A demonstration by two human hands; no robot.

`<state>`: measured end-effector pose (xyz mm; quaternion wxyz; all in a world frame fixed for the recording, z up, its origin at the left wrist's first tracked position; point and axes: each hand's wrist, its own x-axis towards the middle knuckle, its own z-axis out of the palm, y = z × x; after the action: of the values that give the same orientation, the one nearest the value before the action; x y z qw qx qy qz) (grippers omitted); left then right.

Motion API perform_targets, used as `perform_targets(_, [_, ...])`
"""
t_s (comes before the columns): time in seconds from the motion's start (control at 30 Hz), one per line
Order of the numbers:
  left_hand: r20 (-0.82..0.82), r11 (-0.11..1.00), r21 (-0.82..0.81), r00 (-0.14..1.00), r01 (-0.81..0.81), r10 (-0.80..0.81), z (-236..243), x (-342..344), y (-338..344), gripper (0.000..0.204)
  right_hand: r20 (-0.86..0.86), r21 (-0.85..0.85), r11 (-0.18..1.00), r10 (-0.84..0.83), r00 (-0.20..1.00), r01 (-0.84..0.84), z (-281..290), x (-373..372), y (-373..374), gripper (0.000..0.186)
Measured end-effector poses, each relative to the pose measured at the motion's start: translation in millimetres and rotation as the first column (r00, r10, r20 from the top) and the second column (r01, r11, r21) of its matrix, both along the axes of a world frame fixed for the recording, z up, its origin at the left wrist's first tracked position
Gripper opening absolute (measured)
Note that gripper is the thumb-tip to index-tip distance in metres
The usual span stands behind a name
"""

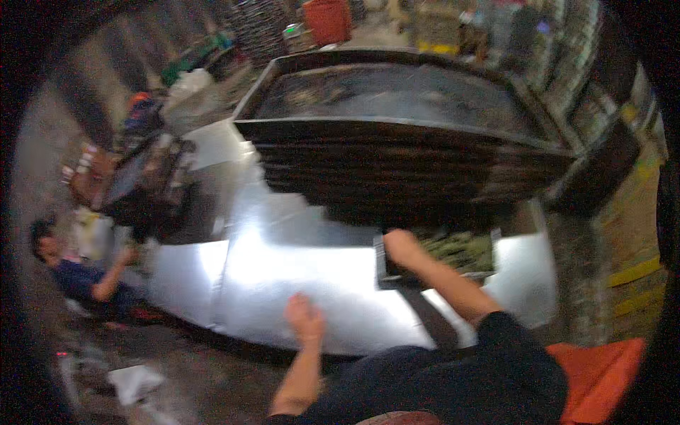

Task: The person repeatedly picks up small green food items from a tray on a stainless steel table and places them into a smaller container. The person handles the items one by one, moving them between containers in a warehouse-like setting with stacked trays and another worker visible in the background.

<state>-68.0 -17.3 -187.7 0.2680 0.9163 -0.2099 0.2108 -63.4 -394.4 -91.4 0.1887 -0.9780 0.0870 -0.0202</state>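
My right hand is closed at the upper left rim of a shallow dark tray on the shiny metal tabletop. Loose greenish-brown material lies in the tray. Whether the fingers grip the rim or some of the contents is hidden. Over the bright tabletop, left of the tray, is my left hand. Its fingers look partly curled but are smeared by motion, and nothing can be made out in them.
A large dark trough with a raised rim stands behind the tabletop. At the far left a person sits low. Red-orange cloth lies at the lower right. An orange container and clutter fill the back.
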Motion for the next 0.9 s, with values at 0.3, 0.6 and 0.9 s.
perform_targets(0.3, [-0.117,0.997,0.083,0.993,0.007,0.003,21.3,-7.5,-19.5,0.044,0.121,0.211,0.936,-0.312,0.942,0.282,-28.5,-9.6,-37.4,0.032])
perform_targets(0.6, [-0.099,0.996,0.08,0.994,-0.03,0.038,26.6,-17.2,-26.5,0.043,-0.276,0.959,-0.184,-0.442,0.854,0.215,21.2,-34.4,-50.3,0.021])
perform_targets(0.9, [-0.127,0.998,0.05,0.991,-0.034,0.04,35.7,-18.4,-25.6,0.041,-0.297,0.944,-0.275,-0.47,0.831,0.181,27.1,-37.2,-42.8,0.033])
